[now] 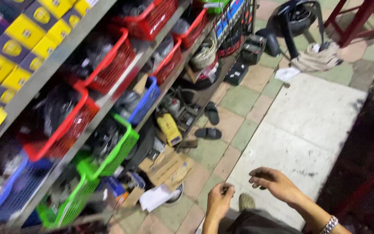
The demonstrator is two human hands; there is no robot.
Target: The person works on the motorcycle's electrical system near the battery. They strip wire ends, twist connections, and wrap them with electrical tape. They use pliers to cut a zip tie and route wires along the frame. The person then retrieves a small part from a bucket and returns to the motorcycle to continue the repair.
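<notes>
Two bare hands show at the bottom, the left hand [220, 200] and the right hand [274, 182], with one metal bracelet [330, 225] on the right wrist. The shelving holds five red wire baskets [111, 65], two green baskets [120, 149] and two blue baskets [146, 102]. On the tiled floor lie two dark sandals [208, 133], one yellow can [169, 128] and one crumpled cloth [317, 58]
</notes>
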